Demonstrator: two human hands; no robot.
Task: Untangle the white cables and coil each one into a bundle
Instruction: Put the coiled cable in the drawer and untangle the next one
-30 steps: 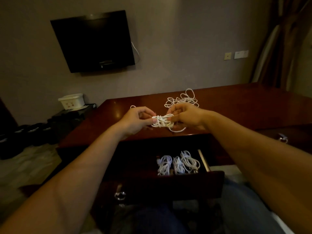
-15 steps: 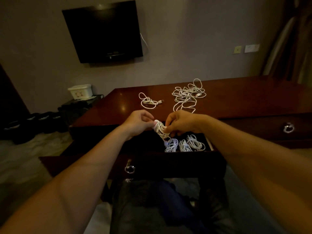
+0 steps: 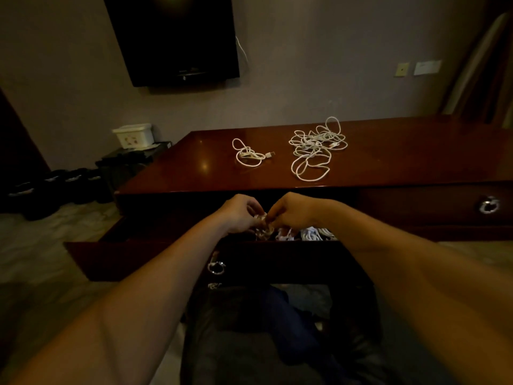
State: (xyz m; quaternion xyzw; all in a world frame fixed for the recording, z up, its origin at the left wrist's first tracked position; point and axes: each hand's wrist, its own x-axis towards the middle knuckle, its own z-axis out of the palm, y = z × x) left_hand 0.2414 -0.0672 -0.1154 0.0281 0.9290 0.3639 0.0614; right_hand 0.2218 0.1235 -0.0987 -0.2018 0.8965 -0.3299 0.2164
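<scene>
Down low, coiled white bundle [image 3: 262,226], pinched by both hands' fingers [image 3: 254,211]

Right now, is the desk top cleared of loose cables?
No: a tangled pile of white cables and a smaller loose cable both lie on the desk top, behind the open drawer.

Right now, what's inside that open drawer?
White coiled cable bundles lie in the open drawer. Both hands' fingers hold another bundle over it. The drawer front hides the rest.
</scene>
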